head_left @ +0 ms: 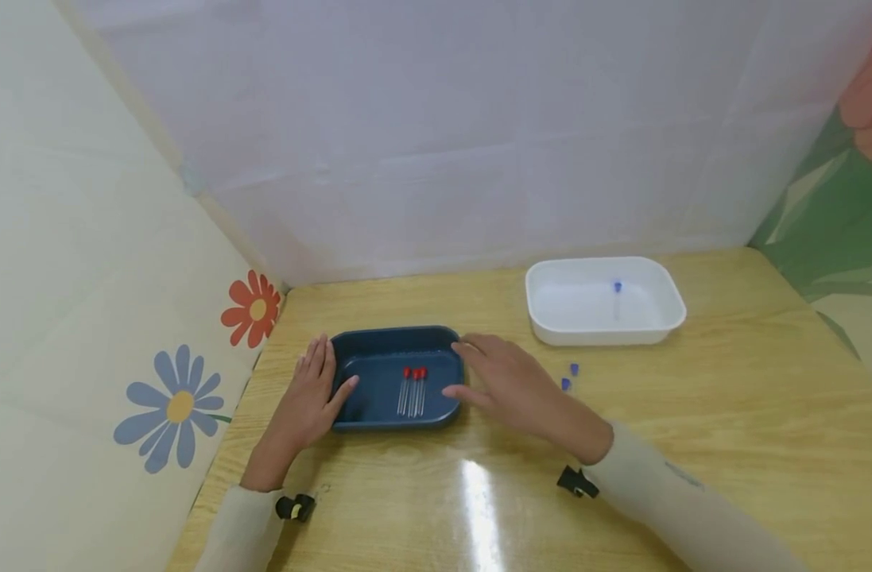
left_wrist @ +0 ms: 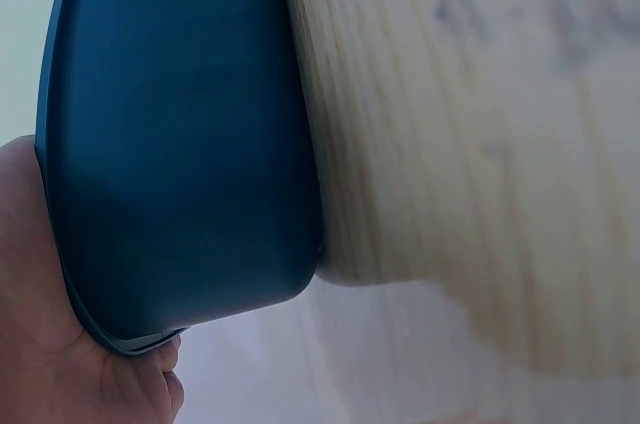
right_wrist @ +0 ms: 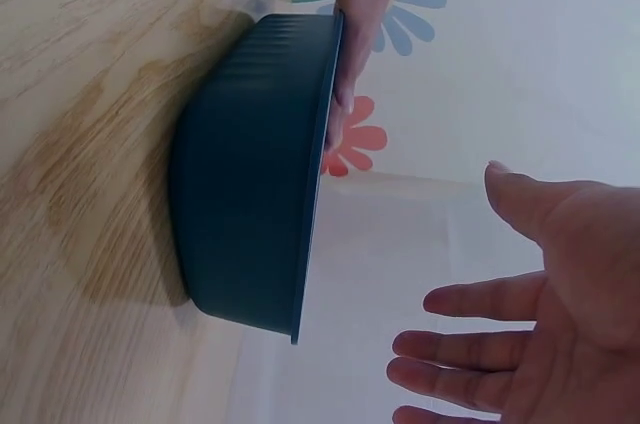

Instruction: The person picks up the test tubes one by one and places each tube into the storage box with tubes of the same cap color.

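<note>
A dark blue tray sits on the table at left of centre in the head view. Inside it lie several thin clear tubes with red caps, side by side. My left hand rests on the tray's left end, its fingers straight and the thumb reaching over the rim. Off the right end is my right hand, fingers extended; the right wrist view shows that hand apart from the tray, holding nothing. From the left wrist, the tray's outer wall fills much of the view.
A white tray stands at the back right, with a blue-capped clear tube in it. Two small blue caps show on the table beside my right forearm; anything attached to them is hard to see. Walls border the table behind and left.
</note>
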`<state>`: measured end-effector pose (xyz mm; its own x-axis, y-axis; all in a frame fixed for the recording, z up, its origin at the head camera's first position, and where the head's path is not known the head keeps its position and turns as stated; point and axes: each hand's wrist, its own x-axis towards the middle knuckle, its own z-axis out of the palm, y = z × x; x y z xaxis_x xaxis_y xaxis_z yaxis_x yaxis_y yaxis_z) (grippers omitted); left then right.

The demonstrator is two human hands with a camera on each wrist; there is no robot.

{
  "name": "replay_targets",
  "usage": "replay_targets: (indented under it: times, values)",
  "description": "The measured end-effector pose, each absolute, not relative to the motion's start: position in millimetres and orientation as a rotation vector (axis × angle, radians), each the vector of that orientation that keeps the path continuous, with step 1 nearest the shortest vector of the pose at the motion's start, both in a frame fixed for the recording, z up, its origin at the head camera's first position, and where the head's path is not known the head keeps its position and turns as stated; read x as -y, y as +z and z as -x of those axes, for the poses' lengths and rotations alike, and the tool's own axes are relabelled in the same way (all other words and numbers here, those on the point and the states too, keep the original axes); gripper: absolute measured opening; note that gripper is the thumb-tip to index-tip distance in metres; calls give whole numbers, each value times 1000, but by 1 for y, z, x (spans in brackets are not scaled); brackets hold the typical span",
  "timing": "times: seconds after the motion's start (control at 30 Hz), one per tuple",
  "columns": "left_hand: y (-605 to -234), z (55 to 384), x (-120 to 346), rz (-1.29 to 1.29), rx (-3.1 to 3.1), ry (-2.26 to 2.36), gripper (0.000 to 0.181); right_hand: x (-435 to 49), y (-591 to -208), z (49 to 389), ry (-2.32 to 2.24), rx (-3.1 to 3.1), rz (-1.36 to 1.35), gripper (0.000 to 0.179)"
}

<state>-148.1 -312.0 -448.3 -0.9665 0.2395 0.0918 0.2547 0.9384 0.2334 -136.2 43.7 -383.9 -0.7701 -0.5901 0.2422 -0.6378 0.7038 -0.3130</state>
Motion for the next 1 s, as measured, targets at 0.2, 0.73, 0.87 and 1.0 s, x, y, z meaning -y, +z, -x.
replay_targets:
  times: [0.2,0.73,0.87,1.0]
  values:
    - [-448,148,312,387,3030,-382,85,-53,-385,139,579,2790,-968,71]
    - [-449,147,311,372,3035,-372,85,-80,-389,148,604,2764,-873,73]
    - [-449,148,311,373,3034,-372,85,-88,-392,153,595,2722,-862,78]
    - [-449,148,311,376,3035,-380,85,-97,-394,157,594,2699,-848,84]
